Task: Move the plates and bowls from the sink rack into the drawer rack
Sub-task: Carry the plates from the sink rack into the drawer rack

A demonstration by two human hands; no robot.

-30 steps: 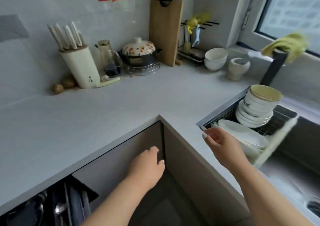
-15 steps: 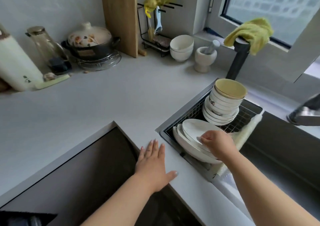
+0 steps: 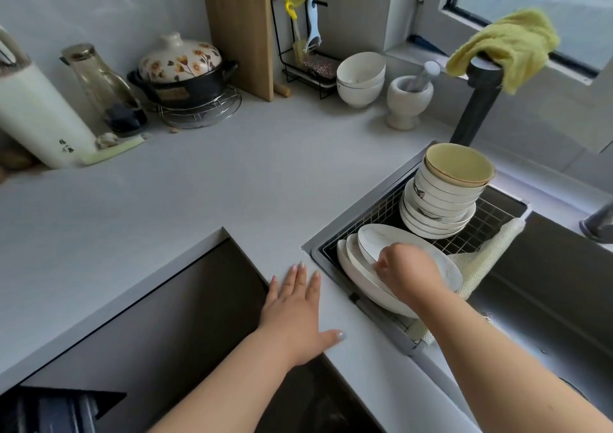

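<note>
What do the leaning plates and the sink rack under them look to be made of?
The plates look like glazed ceramic or porcelain: glossy white faces with a thin dark rim line. The sink rack appears to be metal wire, a fine silvery grid with bright glints. The right hand grips the front plate's edge, so expect a hard, slick surface.

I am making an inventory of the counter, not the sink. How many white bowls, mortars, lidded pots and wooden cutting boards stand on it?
White bowls: 2, stacked one in the other
Mortar: 1, with a pestle in it
Lidded pot: 1, on a wire trivet
Wooden cutting board: 1, leaning on the wall
Total: 5
</note>
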